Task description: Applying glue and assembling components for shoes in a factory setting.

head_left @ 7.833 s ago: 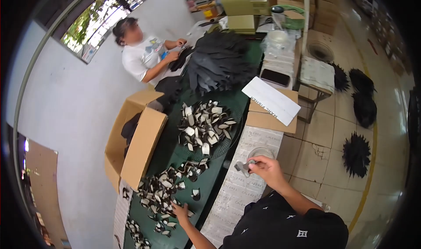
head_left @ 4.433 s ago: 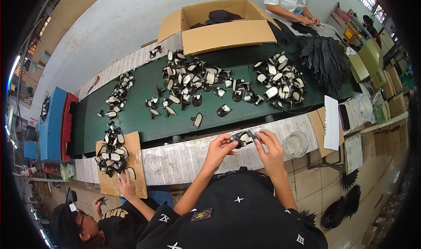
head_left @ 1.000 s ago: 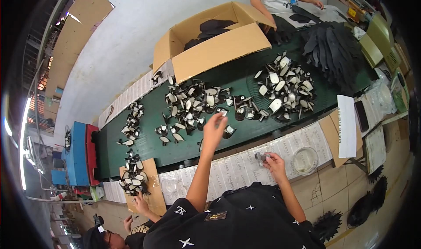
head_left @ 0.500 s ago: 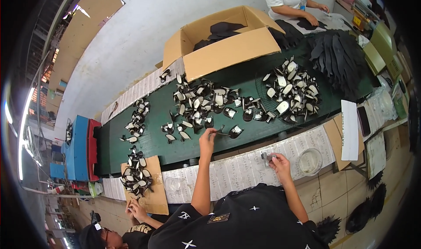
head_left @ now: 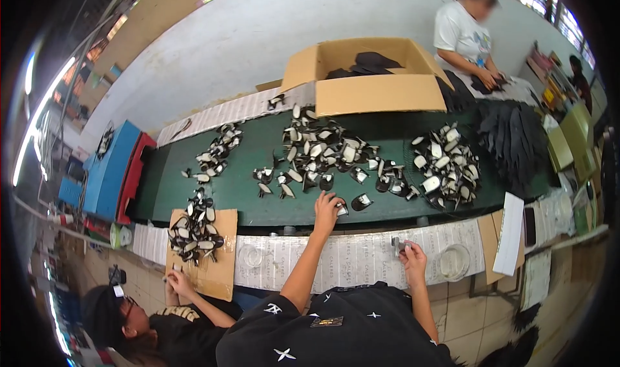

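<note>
The left hand (head_left: 325, 213) reaches over the near edge of the long dark-green bench (head_left: 258, 216). A small curved black piece with a pale face (head_left: 343, 208) lies at its fingertips, just to their right and partly covered by them. The fingers are bent and close to one another; whether they are clamped on the piece or only touch it, I cannot tell.

The right hand (head_left: 413, 257) is raised above the pale paper-covered ledge (head_left: 349, 251) along the front of the bench. Its thumb and fingers are pinched on a small grey piece (head_left: 396, 243), which juts out beyond the fingertips toward the upper left. A clear, round, shallow dish (head_left: 453, 262) stands on the ledge just to the right of this hand.

A second black piece with a pale face (head_left: 363, 201) lies on the bench to the right of the left hand, near it but apart from the fingers. Beyond the hand spreads a loose heap of similar black-and-pale pieces (head_left: 323, 148), and farther right a rounder heap of the same kind (head_left: 447, 167). An open brown cardboard box (head_left: 381, 95) stands behind them. At the lower left, a co-worker's hands (head_left: 182, 283) are at a flat brown cardboard sheet (head_left: 219, 273).
</note>
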`<control>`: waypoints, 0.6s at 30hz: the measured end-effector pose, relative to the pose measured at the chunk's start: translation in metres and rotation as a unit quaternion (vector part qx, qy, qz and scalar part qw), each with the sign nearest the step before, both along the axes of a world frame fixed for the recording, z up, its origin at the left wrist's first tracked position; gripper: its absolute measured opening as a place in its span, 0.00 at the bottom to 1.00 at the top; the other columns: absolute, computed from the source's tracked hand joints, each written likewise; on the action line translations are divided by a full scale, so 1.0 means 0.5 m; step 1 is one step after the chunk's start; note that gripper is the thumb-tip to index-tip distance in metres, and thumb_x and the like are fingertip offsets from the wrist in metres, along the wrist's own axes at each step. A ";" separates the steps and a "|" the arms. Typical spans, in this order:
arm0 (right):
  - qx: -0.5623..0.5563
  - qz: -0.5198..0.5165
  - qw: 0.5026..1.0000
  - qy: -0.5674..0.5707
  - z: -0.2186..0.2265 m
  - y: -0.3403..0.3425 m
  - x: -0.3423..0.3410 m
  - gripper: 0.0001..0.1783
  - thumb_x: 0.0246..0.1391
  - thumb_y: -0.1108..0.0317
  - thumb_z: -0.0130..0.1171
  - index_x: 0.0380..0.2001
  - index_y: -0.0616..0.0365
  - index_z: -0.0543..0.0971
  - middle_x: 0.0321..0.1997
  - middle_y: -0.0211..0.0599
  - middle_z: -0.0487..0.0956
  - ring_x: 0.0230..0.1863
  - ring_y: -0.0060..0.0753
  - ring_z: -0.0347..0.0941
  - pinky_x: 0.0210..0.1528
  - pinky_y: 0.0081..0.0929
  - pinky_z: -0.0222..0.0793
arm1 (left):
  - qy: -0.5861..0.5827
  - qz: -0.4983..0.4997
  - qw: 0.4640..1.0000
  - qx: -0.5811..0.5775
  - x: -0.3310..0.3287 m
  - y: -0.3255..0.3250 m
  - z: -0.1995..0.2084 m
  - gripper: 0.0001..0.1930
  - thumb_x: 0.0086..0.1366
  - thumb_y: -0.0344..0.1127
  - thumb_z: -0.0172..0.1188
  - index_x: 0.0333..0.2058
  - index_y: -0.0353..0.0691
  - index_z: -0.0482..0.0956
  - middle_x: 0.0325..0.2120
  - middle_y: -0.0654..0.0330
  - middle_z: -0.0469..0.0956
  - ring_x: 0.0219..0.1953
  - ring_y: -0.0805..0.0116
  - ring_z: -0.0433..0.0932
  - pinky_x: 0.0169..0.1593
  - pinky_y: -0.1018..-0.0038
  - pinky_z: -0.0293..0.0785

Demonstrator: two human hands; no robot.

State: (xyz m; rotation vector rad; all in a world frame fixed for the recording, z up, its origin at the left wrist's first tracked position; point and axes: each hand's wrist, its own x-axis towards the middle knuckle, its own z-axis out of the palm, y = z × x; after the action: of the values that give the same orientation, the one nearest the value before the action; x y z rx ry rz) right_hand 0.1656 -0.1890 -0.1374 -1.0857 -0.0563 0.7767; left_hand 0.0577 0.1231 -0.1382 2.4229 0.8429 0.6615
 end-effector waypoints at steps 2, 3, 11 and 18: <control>-0.011 -0.040 0.999 0.024 0.000 -0.002 -0.003 0.13 0.60 0.70 0.54 0.48 0.59 0.75 0.38 0.30 0.79 0.35 0.20 0.74 0.38 0.19 0.73 | -0.046 0.011 0.997 0.056 0.003 -0.012 0.020 0.08 0.54 0.33 0.64 0.35 0.44 0.80 0.46 0.54 0.74 0.56 0.47 0.67 0.58 0.55 0.61; -0.001 -0.052 0.998 0.031 0.004 -0.001 -0.010 0.14 0.60 0.68 0.55 0.49 0.58 0.74 0.39 0.29 0.78 0.37 0.21 0.74 0.40 0.21 0.72 | -0.099 0.013 0.994 0.040 -0.001 -0.016 0.034 0.08 0.54 0.34 0.65 0.33 0.40 0.81 0.35 0.53 0.77 0.43 0.52 0.75 0.49 0.63 0.70; 0.015 -0.037 0.997 0.058 0.091 0.010 -0.031 0.15 0.60 0.67 0.55 0.49 0.56 0.74 0.39 0.28 0.78 0.38 0.21 0.74 0.42 0.23 0.71 | -0.114 0.007 0.873 -0.473 -0.111 -0.139 0.062 0.12 0.61 0.38 0.64 0.36 0.35 0.80 0.27 0.59 0.77 0.20 0.77 0.75 0.23 0.79 0.73; -0.022 0.031 0.999 -0.011 0.180 0.063 -0.055 0.13 0.59 0.69 0.56 0.46 0.59 0.76 0.40 0.31 0.79 0.39 0.22 0.75 0.42 0.22 0.72 | -0.235 0.031 0.722 -0.650 -0.147 -0.220 0.067 0.13 0.66 0.36 0.57 0.42 0.31 0.80 0.29 0.59 0.79 0.28 0.73 0.80 0.35 0.79 0.79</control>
State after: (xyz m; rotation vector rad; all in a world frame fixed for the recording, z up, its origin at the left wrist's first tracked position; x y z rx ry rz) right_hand 0.1381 -0.1577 -0.0476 -1.1393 -0.0925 0.8245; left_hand -0.0159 0.0131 -0.1046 0.8869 0.7463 0.4050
